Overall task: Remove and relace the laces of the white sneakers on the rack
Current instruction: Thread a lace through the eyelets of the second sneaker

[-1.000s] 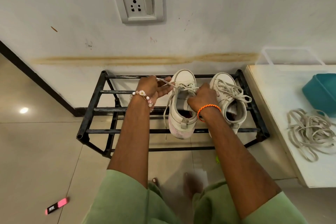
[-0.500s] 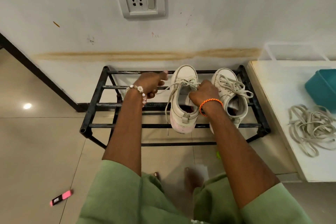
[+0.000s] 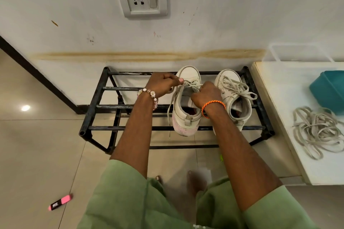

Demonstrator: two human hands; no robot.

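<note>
Two white sneakers stand toes to the wall on the black metal rack point(image 3: 96, 107). The left sneaker point(image 3: 186, 117) has a pink-stained heel and a loose grey lace point(image 3: 172, 98) hanging down its left side. My left hand point(image 3: 162, 84) pinches that lace beside the sneaker's upper left eyelets. Over the tongue, my right hand point(image 3: 205, 95) is closed on the same lace near the eyelets. The right sneaker point(image 3: 235, 98) is fully laced, with a loose bow on top.
A white table point(image 3: 290, 135) stands right of the rack, carrying a pile of spare grey laces point(image 3: 316, 132), a teal tub point(image 3: 329, 91) and a clear container point(image 3: 297, 54). A pink highlighter point(image 3: 60, 201) lies on the tiled floor. My bare feet are below the rack.
My left hand drew the lace out to the left, then came back close to the sneaker. The view shifted slightly downward; my right hand stays on the tongue.
</note>
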